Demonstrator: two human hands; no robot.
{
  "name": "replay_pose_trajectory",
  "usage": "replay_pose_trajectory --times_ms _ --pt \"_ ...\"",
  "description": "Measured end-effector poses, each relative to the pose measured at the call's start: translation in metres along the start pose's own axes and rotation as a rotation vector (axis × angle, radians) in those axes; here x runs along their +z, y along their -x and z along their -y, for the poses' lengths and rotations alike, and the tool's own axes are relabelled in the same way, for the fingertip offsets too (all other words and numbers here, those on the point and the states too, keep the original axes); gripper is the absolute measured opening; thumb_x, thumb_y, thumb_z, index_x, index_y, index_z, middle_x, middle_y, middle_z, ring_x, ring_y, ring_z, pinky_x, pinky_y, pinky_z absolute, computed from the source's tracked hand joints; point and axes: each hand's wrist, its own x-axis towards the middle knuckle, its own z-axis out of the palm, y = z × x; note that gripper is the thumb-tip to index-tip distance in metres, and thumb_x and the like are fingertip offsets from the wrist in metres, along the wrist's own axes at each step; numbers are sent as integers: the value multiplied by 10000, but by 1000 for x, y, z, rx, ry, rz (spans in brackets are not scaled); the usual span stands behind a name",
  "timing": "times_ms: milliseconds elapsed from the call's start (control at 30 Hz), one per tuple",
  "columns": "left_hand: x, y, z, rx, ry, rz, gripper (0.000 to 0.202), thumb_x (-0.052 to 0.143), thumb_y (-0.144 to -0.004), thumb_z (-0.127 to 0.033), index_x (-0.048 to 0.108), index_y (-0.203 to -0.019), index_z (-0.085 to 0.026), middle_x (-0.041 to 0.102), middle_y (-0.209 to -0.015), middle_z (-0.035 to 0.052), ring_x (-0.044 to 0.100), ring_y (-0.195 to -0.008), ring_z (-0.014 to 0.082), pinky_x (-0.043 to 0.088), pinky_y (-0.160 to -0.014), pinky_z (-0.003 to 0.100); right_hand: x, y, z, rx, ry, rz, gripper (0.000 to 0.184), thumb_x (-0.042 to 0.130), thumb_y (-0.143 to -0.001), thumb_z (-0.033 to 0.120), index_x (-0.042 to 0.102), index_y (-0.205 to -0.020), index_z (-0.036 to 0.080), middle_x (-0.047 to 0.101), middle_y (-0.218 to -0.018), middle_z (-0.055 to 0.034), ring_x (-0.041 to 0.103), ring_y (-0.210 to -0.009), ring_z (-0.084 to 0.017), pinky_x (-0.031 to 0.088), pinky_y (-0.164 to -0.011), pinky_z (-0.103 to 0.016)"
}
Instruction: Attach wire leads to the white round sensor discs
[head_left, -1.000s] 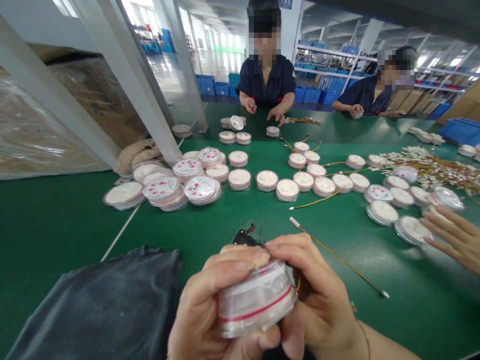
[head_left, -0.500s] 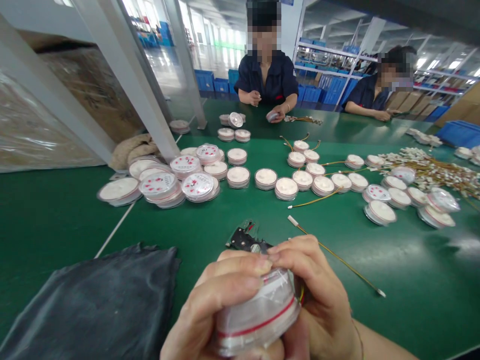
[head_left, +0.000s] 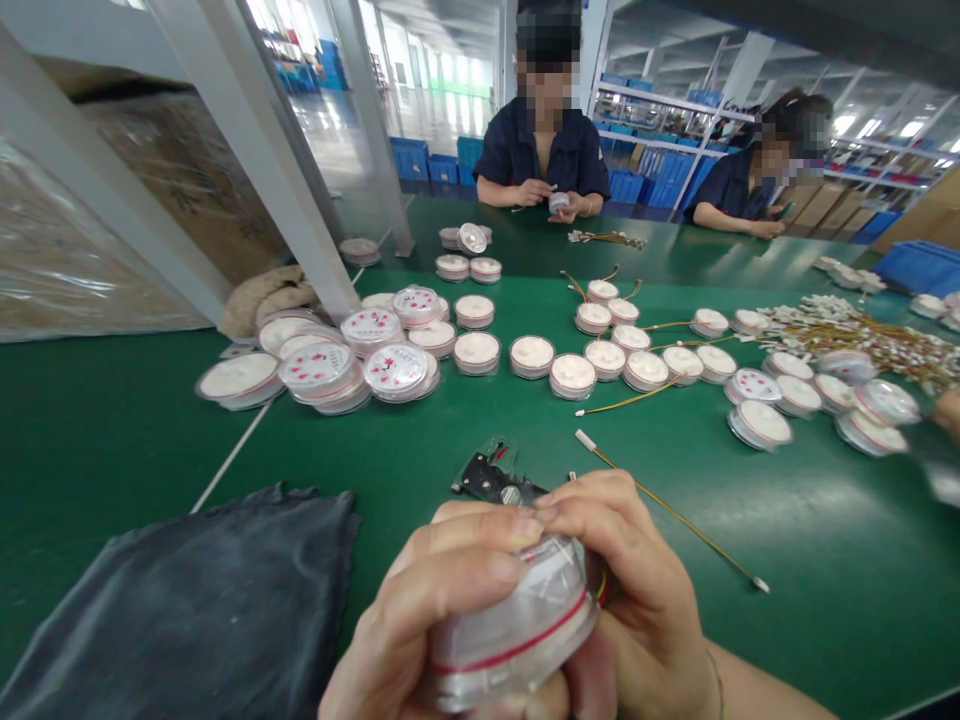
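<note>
Both hands hold a round clear plastic case (head_left: 517, 625) with a red band round its side, tilted close to me. My left hand (head_left: 420, 600) wraps its left side, fingers over the top and more fingers beneath. My right hand (head_left: 637, 590) closes on the right side, its fingertips meeting the left ones at the upper edge. Thin yellow and red wires (head_left: 602, 585) show between the case and my right palm. Just beyond my fingers lies a black hand tool (head_left: 487, 478), partly hidden by them. A yellow cable with white connectors (head_left: 675, 515) lies right of it.
Several round white cases (head_left: 574, 375) stand across the green table (head_left: 420, 450), some stacked at left. A pile of wired connectors (head_left: 862, 335) lies at right. Dark cloth (head_left: 195, 600) covers the near left. A metal post (head_left: 262, 150) rises at left. Two people sit across; another hand (head_left: 949, 410) shows at right.
My hands and the case stay almost still. The person opposite has brought both hands together at a small case. A blurred hand has come in at the right edge, and a case there has shifted.
</note>
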Motion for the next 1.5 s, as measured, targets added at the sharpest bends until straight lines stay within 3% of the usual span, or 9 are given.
replay_pose_trajectory --times_ms 167,367,500,633,967,1167,1300,1400,1500 --pt "-4 -6 6 97 -57 81 420 707 -762 -302 530 -1135 -224 602 -1019 34 569 -972 213 493 -871 312 2 3 -5 19 -14 -16 283 556 -870 397 548 -1102 236 609 -965 -24 578 -907 -147 479 -794 -286" --pt "-5 -4 13 74 -53 102 522 613 -788 -514 485 -1218 -245 584 -1051 59 560 -986 222 494 -872 318 -8 5 -8 13 77 71 649 500 -780 660 453 -1256 221 534 -1154 -93 513 -1081 -224 456 -917 -372" --pt "-3 -1 17 149 -150 50 491 657 -774 -465 532 -1186 -230 558 -1056 29 551 -971 197 476 -888 259 -9 3 -3 -35 80 127 614 593 -762 599 473 -1238 230 573 -1114 -67 538 -1022 -195 450 -891 -346" --pt "3 0 15 216 -167 -13 550 738 -695 -432 523 -1151 -210 520 -1031 29 544 -948 219 490 -866 308 -5 -2 3 -41 42 85 487 597 -801 530 525 -1164 213 625 -1022 -48 582 -922 -170 472 -814 -323" --pt "5 0 5 232 -264 59 568 619 -763 -551 449 -1152 -174 470 -1017 55 501 -972 213 488 -865 333 -4 -5 8 -56 -8 70 367 565 -860 417 544 -1138 179 627 -994 -46 589 -917 -142 487 -816 -269" --pt "0 1 8 233 -314 89 569 643 -775 -490 420 -1174 -153 459 -1022 71 500 -987 220 494 -876 349 -4 5 3 33 -66 113 392 581 -844 418 519 -1183 230 603 -1071 -25 545 -987 -146 442 -874 -271" --pt "3 -3 11 30 -297 46 565 649 -716 -585 476 -1111 -220 484 -1015 43 524 -946 194 502 -836 286 -2 4 -5 139 -46 99 336 566 -847 402 529 -1142 246 579 -1028 -18 530 -951 -143 447 -827 -270" --pt "11 -10 8 -397 25 19 615 740 -610 -588 487 -1062 -256 541 -972 16 592 -821 175 537 -663 225 -4 -5 -9 133 43 96 464 563 -829 450 459 -1218 218 553 -1068 -51 525 -974 -165 466 -846 -309" --pt "16 -15 3 -754 349 29 786 811 -484 -582 462 -1106 -251 608 -958 14 617 -839 204 545 -698 227 -15 -15 -5 55 223 96 702 590 -795 500 294 -1357 202 488 -1192 -92 480 -1082 -193 445 -943 -358"
